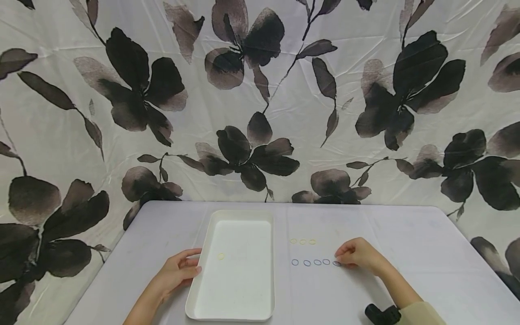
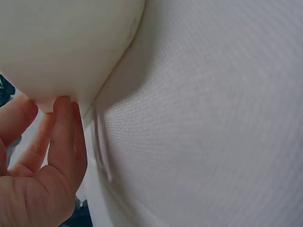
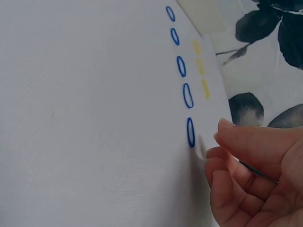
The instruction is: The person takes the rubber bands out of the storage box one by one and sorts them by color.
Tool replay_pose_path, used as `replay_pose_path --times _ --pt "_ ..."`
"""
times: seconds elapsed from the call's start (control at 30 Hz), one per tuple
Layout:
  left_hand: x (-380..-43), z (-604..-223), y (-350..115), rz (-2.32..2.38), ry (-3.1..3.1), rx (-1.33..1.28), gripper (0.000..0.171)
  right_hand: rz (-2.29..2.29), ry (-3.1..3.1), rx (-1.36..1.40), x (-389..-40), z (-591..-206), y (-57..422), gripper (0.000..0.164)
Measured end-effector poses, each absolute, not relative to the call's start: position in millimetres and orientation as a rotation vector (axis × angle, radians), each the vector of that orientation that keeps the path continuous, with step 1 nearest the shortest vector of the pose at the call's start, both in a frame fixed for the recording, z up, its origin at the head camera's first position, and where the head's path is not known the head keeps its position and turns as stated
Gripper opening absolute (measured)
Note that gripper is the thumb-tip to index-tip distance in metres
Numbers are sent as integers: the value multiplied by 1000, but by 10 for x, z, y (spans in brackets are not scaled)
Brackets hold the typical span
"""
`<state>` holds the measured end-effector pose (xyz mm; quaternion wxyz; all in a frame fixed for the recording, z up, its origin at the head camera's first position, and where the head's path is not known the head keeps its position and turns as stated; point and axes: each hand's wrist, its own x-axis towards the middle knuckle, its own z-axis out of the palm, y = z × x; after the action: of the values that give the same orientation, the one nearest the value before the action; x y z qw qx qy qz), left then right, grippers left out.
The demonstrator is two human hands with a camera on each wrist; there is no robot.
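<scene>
My left hand [image 1: 176, 273] holds the left rim of a white rectangular tray [image 1: 270, 271], its fingertips at the tray's outer wall in the left wrist view. Inside the tray lies one small yellow ring [image 1: 221, 256] that looks like a rubber band. To the right of the tray, several blue rings [image 1: 307, 263] of the same kind form a row on the table. My right hand [image 1: 357, 255] is beside the last blue ring [image 3: 191, 132], its fingers loosely curled and nothing showing between them. Behind that row lie three yellow rings [image 1: 302, 242].
A white cloth covers the table [image 1: 406, 253]. At its far edge hangs a floral cloth [image 1: 252, 104] with dark flowers. A black strap device [image 1: 382, 314] is on my right wrist, next to a light sleeve [image 1: 420, 313].
</scene>
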<state>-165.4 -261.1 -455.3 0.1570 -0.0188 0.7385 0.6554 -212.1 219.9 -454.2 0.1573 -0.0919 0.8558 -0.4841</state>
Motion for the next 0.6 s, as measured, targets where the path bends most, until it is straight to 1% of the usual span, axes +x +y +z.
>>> replay_pose_path --times 0.23,0.6 --pt "-1644 -4550 -2600 1878 2115 -61 63 -1384 2416 -229 -2181 -4413 2143 14" --pt "-1640 -4512 -2583 1872 2138 -94 62 -1411 2392 -194 -2335 -4195 1914 23"
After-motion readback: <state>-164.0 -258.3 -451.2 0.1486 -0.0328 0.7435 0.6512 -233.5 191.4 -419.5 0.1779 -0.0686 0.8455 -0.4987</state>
